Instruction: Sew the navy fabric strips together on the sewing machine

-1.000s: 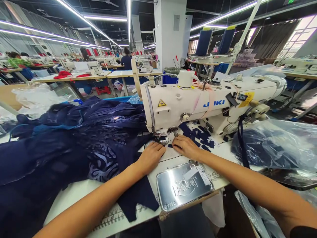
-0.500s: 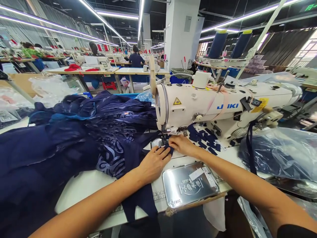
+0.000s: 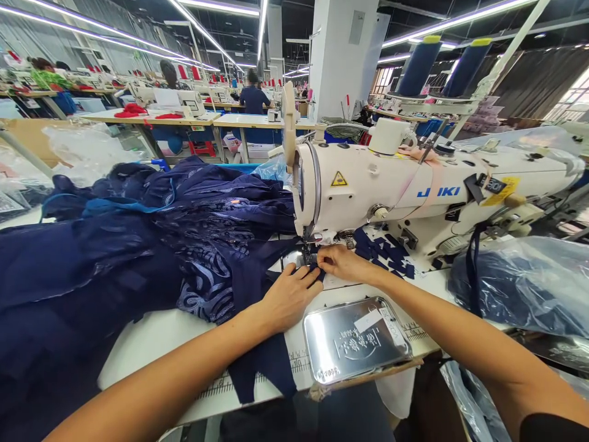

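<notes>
A white sewing machine [image 3: 381, 178] stands across the worktable, its needle and presser foot [image 3: 307, 248] coming down just ahead of my hands. My left hand [image 3: 292, 298] lies palm down on navy fabric [image 3: 248, 285], its fingers stretched out just short of the foot. At the right of the foot, my right hand [image 3: 340, 263] is closed in a pinch on the fabric edge, partly hidden by its own fingers. Navy garments with a lighter swirl pattern [image 3: 209, 282] spread over the left side. Small navy fabric pieces [image 3: 384, 253] are scattered under the machine's arm.
A shiny metal tin lid [image 3: 356, 344] rests near the front table edge. Plastic-wrapped dark cloth [image 3: 529, 282] sits at the right. Two navy thread cones [image 3: 418, 66] stand behind the machine. Other people [image 3: 254, 92] are seated at tables farther back.
The camera view has shifted slightly, so the machine appears farther right. Both hands stay by the presser foot, with the left fingers still flat and the right still pinching the fabric.
</notes>
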Available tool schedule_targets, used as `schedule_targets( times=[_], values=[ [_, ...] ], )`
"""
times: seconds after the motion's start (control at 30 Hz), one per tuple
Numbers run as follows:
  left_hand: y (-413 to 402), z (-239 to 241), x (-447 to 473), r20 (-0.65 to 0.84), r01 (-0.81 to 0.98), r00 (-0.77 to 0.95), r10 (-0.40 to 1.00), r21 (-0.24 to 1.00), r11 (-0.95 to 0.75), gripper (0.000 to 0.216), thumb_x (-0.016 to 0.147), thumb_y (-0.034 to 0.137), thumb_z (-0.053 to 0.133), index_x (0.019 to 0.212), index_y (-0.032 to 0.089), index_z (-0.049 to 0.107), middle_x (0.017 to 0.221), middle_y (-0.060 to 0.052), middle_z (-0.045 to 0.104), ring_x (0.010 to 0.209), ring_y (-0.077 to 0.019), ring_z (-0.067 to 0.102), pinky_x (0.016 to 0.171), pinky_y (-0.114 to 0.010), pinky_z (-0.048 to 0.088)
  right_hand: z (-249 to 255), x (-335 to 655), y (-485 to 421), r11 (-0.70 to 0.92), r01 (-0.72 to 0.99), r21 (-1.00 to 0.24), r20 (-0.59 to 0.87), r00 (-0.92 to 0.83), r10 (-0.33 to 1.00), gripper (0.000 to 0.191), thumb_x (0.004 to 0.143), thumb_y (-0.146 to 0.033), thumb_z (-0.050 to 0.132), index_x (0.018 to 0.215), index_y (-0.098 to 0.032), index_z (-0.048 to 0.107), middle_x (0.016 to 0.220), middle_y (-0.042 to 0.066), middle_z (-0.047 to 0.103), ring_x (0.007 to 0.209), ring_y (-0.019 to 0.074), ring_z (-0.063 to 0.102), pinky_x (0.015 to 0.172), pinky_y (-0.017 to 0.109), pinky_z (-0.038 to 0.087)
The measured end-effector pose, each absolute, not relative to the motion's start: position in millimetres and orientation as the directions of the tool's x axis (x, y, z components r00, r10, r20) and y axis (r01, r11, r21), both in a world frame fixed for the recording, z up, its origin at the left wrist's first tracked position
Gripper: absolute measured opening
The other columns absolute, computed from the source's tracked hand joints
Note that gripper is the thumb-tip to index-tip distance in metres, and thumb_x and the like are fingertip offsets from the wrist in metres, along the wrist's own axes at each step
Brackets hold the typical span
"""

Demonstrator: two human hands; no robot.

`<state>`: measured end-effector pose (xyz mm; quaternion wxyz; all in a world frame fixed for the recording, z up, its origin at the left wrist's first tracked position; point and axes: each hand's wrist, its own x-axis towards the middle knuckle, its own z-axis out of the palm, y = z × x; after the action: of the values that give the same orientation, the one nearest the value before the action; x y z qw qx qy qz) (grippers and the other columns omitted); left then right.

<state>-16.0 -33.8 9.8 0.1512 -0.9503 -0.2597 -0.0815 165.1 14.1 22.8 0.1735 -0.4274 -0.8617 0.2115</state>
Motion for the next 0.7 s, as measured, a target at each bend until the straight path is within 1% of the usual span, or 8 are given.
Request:
schedule_targets(
  times=[0.1,0.17,0.27,0.33,0.4,0.5,0.6,0.7],
  values=[
    [-34.2,8.5,-15.2,0.234,0.524,0.848,0.476,-0.234,-0.819,0.020,0.085,0.013,0.039,0.096,0.013,0.056,0.117,-0.011,0.056,0.101,-0.0232,0.050,0.083,-0.039,0.037,22.2,163.5,8.6,0.563,0.702,-0.436,0.140,-0.564,0.813,0.016,0.071,0.001,0.052,0.064,-0.013,0.052,0.064,-0.002,0.050,0.059,0.0084,0.045,0.058,0.020,0.035],
    [-34.6,7.7,-14.9,0.233,0.532,0.843,0.485,-0.220,-0.818,0.021,0.084,0.013,0.040,0.098,0.013,0.056,0.116,-0.010,0.056,0.102,-0.0236,0.050,0.083,-0.038,0.038,18.7,163.2,0.8,0.607,0.721,-0.334,0.193,-0.579,0.792,0.014,0.074,-0.001,0.051,0.071,-0.013,0.057,0.072,0.001,0.054,0.065,0.0110,0.049,0.061,0.022,0.038],
    [-33.1,9.0,-18.4,0.243,0.546,0.830,0.502,-0.170,-0.821,0.022,0.082,0.012,0.043,0.099,0.011,0.057,0.114,-0.011,0.057,0.104,-0.0235,0.050,0.086,-0.036,0.040,11.6,163.2,-15.0,0.689,0.721,-0.074,0.269,-0.651,0.710,0.018,0.079,-0.004,0.047,0.087,-0.011,0.062,0.086,0.008,0.058,0.078,0.0173,0.053,0.070,0.028,0.043],
    [-30.1,12.1,-24.2,0.242,0.544,0.825,0.511,-0.096,-0.834,0.022,0.080,0.012,0.045,0.097,0.011,0.059,0.112,-0.010,0.059,0.104,-0.0223,0.052,0.089,-0.036,0.040,8.2,163.3,-23.8,0.697,0.709,0.105,0.281,-0.694,0.663,0.022,0.081,-0.004,0.045,0.093,-0.009,0.062,0.092,0.012,0.059,0.081,0.0203,0.053,0.073,0.033,0.044],
    [-26.3,15.4,-31.0,0.241,0.532,0.822,0.516,-0.002,-0.847,0.020,0.078,0.015,0.048,0.093,0.014,0.061,0.111,-0.007,0.061,0.105,-0.0212,0.053,0.093,-0.038,0.038,6.7,164.5,-27.2,0.702,0.682,0.205,0.271,-0.728,0.629,0.024,0.083,-0.005,0.043,0.097,-0.008,0.062,0.096,0.014,0.059,0.082,0.0213,0.053,0.075,0.036,0.045],
    [-21.9,16.3,-36.6,0.261,0.511,0.819,0.511,0.077,-0.856,0.020,0.080,0.017,0.049,0.094,0.017,0.062,0.113,-0.004,0.060,0.105,-0.0187,0.054,0.096,-0.037,0.038,6.7,169.9,-19.9,0.758,0.612,0.225,0.253,-0.788,0.561,0.026,0.085,-0.006,0.040,0.102,-0.007,0.060,0.100,0.015,0.059,0.088,0.0216,0.054,0.080,0.038,0.045],
    [-20.8,11.2,-32.5,0.295,0.531,0.805,0.515,0.029,-0.847,0.020,0.082,0.013,0.046,0.094,0.014,0.063,0.112,-0.007,0.061,0.101,-0.0184,0.057,0.092,-0.033,0.043,7.3,177.9,-4.1,0.812,0.542,0.216,0.251,-0.835,0.491,0.026,0.086,-0.007,0.042,0.106,-0.007,0.059,0.107,0.015,0.059,0.095,0.0219,0.054,0.085,0.038,0.045],
    [-21.2,7.2,-23.8,0.320,0.575,0.781,0.537,-0.034,-0.817,0.018,0.081,0.010,0.047,0.091,0.012,0.062,0.108,-0.009,0.062,0.099,-0.0201,0.058,0.088,-0.033,0.046,7.4,184.1,10.3,0.840,0.492,0.230,0.244,-0.865,0.439,0.029,0.085,-0.006,0.043,0.110,-0.006,0.057,0.112,0.015,0.058,0.100,0.0219,0.053,0.085,0.037,0.046]
  ],
)
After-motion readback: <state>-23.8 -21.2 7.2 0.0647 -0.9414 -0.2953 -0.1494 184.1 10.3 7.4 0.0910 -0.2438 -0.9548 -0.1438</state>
